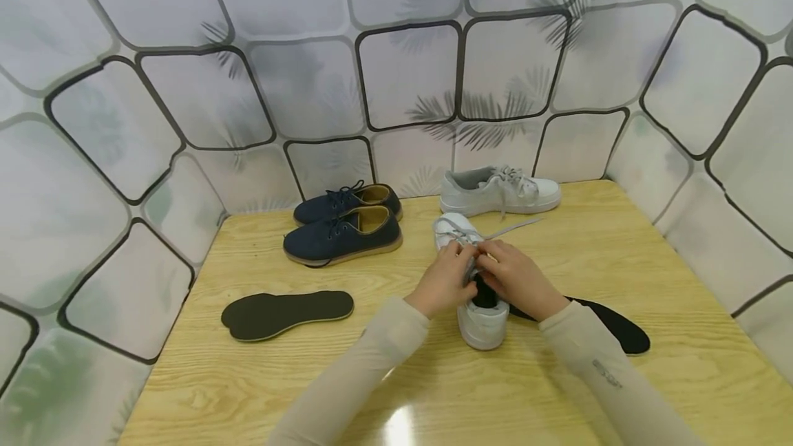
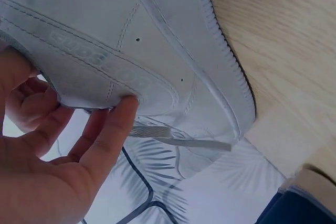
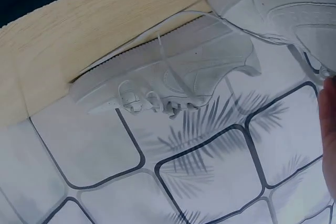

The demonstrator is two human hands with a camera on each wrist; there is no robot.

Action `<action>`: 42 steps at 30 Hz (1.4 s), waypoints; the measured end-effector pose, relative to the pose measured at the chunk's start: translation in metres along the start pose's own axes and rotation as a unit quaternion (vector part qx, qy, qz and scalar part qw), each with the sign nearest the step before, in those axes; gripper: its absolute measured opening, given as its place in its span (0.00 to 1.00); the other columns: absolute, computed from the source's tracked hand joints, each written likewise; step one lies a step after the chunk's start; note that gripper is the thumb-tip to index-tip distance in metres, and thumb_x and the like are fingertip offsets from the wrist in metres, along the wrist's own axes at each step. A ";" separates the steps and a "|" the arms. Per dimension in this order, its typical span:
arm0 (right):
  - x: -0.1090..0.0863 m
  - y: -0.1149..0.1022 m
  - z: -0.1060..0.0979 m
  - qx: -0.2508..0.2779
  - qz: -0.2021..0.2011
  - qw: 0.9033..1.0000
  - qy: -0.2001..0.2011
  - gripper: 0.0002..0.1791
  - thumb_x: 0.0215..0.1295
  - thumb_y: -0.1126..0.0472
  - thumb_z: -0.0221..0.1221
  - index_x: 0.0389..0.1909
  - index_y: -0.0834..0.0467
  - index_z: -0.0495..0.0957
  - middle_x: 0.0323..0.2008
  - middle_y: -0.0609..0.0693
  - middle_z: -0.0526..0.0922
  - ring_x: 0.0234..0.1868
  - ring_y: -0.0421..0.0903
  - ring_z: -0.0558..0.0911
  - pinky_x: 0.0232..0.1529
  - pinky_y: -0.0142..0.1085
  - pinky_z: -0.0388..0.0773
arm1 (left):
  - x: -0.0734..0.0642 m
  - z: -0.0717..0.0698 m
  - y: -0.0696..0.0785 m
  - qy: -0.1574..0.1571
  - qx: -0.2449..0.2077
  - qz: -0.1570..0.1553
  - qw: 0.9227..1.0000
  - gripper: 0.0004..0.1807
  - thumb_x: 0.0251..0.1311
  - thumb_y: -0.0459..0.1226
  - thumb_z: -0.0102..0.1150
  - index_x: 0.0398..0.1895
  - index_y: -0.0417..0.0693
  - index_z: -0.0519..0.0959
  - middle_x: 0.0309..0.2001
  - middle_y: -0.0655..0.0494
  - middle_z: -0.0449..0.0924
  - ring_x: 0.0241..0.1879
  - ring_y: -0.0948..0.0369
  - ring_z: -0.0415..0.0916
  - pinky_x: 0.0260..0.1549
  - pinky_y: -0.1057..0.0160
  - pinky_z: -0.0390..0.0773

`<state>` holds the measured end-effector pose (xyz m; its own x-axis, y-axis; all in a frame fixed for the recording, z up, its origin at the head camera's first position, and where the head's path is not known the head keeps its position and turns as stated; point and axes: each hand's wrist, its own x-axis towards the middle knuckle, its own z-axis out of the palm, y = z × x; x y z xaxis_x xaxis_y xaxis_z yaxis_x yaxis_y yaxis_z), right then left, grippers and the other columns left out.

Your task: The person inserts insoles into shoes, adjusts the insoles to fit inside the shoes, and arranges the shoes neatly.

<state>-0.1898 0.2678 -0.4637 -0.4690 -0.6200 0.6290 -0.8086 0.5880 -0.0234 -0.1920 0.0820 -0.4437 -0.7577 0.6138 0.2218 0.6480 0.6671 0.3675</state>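
Note:
A white sneaker [image 1: 483, 329] stands on the table with its heel toward me and a black lining or insole [image 1: 485, 293] showing inside. My left hand [image 1: 442, 277] grips the edge of its opening near the eyelets; in the left wrist view, a fingertip presses the outer side of the sneaker [image 2: 157, 40]. From the other side, my right hand [image 1: 517, 277] holds the upper by the tongue with bent fingers; exactly what it pinches is hidden. A loose grey lace [image 1: 514, 228] trails off to the right. The right wrist view catches only the edge of the right hand [image 3: 328, 135].
Another white sneaker [image 1: 502, 191] lies along the back edge. Two navy shoes [image 1: 341, 236] stand side by side at back left. One dark insole [image 1: 285, 315] lies at left; another black insole [image 1: 613, 322] reaches out from under the right forearm. Patterned cloth walls [image 1: 409, 81] border the table.

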 end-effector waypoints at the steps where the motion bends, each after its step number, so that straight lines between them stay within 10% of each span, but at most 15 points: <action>1: -0.001 0.001 0.000 -0.006 -0.004 1.000 0.001 0.15 0.49 0.74 0.68 0.37 0.62 0.76 0.43 0.57 0.77 0.42 0.54 0.78 0.41 0.46 0.77 | 0.000 0.001 0.001 0.002 0.006 0.001 1.000 0.27 0.55 0.37 0.66 0.59 0.47 0.69 0.45 0.51 0.68 0.43 0.56 0.68 0.38 0.64 0.74; 12: 0.006 0.003 -0.004 -0.063 0.022 0.997 0.028 0.15 0.46 0.75 0.64 0.38 0.63 0.77 0.33 0.55 0.80 0.33 0.53 0.78 0.35 0.46 0.77 | 0.008 0.012 0.002 0.087 0.060 0.000 0.994 0.16 0.59 0.38 0.64 0.48 0.50 0.72 0.40 0.54 0.70 0.39 0.59 0.72 0.27 0.66 0.75; 22: 0.012 -0.011 -0.005 -0.018 0.162 0.979 -0.119 0.26 0.51 0.64 0.71 0.48 0.62 0.69 0.41 0.57 0.71 0.37 0.53 0.77 0.32 0.44 0.78 | 0.009 0.015 -0.005 0.139 0.031 0.001 0.990 0.11 0.55 0.33 0.64 0.40 0.47 0.74 0.37 0.54 0.73 0.35 0.60 0.73 0.30 0.66 0.75; 31: -0.008 -0.003 0.000 0.062 0.179 0.982 -0.017 0.16 0.53 0.70 0.68 0.41 0.62 0.74 0.37 0.54 0.75 0.31 0.47 0.77 0.30 0.42 0.77 | 0.005 0.023 -0.009 0.125 -0.092 0.002 0.988 0.10 0.57 0.33 0.65 0.42 0.46 0.78 0.43 0.54 0.78 0.40 0.61 0.76 0.39 0.67 0.75; 34: -0.009 -0.004 -0.008 0.146 0.242 0.959 -0.013 0.14 0.56 0.68 0.67 0.43 0.62 0.79 0.40 0.54 0.79 0.36 0.49 0.79 0.34 0.41 0.79 | 0.002 0.023 -0.014 0.129 -0.190 -0.020 0.973 0.11 0.58 0.34 0.65 0.45 0.44 0.81 0.44 0.53 0.81 0.44 0.60 0.77 0.45 0.63 0.77; 42: 0.000 -0.007 -0.015 0.320 0.437 0.841 0.010 0.15 0.63 0.62 0.64 0.46 0.66 0.78 0.44 0.60 0.81 0.42 0.39 0.79 0.40 0.29 0.76 | 0.007 0.022 -0.014 0.141 -0.377 -0.118 0.908 0.09 0.59 0.36 0.65 0.41 0.43 0.83 0.40 0.53 0.83 0.40 0.63 0.76 0.41 0.68 0.75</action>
<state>-0.1788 0.2712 -0.4522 -0.9824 -0.0830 0.1673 -0.1867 0.4105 -0.8925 -0.2047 0.0857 -0.4673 -0.9272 0.2874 0.2403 0.3084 0.2213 0.9252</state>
